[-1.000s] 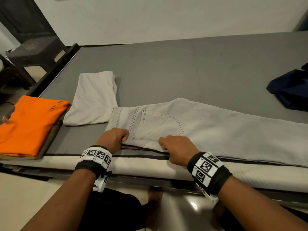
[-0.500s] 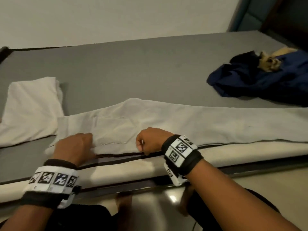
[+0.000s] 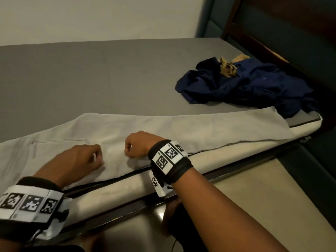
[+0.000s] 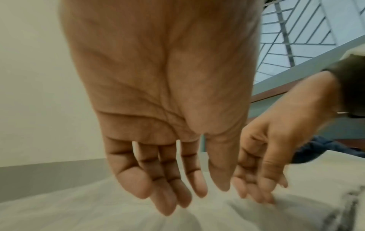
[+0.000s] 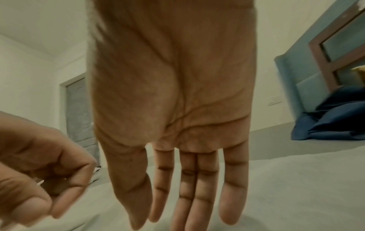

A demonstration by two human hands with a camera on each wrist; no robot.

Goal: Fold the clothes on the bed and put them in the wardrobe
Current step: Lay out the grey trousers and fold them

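Pale grey trousers (image 3: 181, 128) lie flat along the near edge of the grey bed (image 3: 91, 73), legs stretching to the right. My left hand (image 3: 87, 157) hovers over the seat area beside the back pocket. In its wrist view the left hand (image 4: 189, 197) hangs with loose, nearly straight fingers just above the cloth (image 4: 98, 211), holding nothing. A short way to the right my right hand (image 3: 138, 144) is over the thigh part. From the right wrist, that hand (image 5: 177, 218) shows straight fingers pointing down at the trousers (image 5: 296, 187), with nothing in them.
A crumpled navy garment (image 3: 245, 84) with a small tan cloth (image 3: 229, 67) on it lies at the bed's far right, touching the trouser hems. A dark headboard (image 3: 272, 33) stands behind it. The white mattress side (image 3: 127, 188) and shiny floor (image 3: 254, 197) are below my arms.
My view has swung right, so the folded pale garment and orange stack are out of sight. Both hands left the waistband edge, shifted right along the trousers, and their fingers loosened.
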